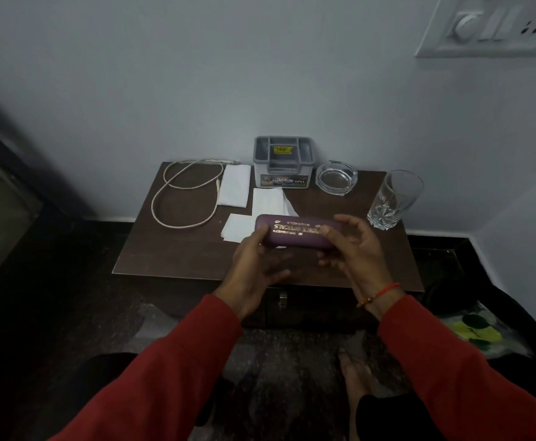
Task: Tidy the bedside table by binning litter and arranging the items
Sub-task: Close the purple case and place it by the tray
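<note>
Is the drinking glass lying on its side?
No, the glass stands upright on the table, right of the ashtray.

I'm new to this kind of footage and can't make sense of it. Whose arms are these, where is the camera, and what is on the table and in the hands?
There is no machine here: a person in red sleeves wears a wide-angle camera on the head, looking down at their own hands. This is the only view. The left hand and right hand together hold a purple oblong case with gold lettering above a dark brown wooden bedside table. On the table lie a looped white cable, white folded tissues, a grey plastic organiser box, a clear glass ashtray and a clear drinking glass. A black bin with a plastic liner stands on the floor to the right.
</note>
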The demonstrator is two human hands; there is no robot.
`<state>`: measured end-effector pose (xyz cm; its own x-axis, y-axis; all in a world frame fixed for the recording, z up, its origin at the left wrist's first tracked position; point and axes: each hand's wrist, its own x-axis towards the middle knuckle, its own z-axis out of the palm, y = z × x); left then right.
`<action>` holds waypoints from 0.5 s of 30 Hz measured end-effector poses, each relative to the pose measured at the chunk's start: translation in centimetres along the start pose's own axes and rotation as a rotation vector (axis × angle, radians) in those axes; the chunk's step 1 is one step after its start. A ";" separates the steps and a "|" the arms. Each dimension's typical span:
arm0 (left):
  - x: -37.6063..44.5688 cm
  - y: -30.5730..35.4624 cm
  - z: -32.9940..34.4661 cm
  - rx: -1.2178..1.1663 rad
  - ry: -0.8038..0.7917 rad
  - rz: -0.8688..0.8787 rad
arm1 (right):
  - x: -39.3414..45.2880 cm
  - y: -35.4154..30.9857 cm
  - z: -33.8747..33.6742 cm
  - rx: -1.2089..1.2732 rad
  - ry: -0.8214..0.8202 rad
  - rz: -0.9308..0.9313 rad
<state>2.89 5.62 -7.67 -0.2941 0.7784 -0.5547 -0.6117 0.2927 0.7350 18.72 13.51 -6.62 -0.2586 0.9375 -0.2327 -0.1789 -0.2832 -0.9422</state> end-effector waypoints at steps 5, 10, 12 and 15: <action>-0.4 -0.4 0.2 0.105 -0.044 -0.021 | 0.8 -0.6 -0.8 0.181 0.131 0.018; -0.6 -0.3 0.1 0.147 -0.019 0.046 | 0.8 -0.4 -1.0 0.160 0.049 0.069; -0.7 -0.1 0.3 0.228 0.017 0.093 | 0.9 -0.5 -0.9 0.158 0.054 0.061; -0.7 0.8 1.0 0.430 0.080 0.238 | 1.4 -1.0 -1.2 0.181 0.120 0.022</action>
<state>3.32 5.83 -6.32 -0.4548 0.8110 -0.3680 -0.1677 0.3279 0.9297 19.69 15.34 -6.28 -0.1517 0.9448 -0.2902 -0.3450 -0.3258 -0.8802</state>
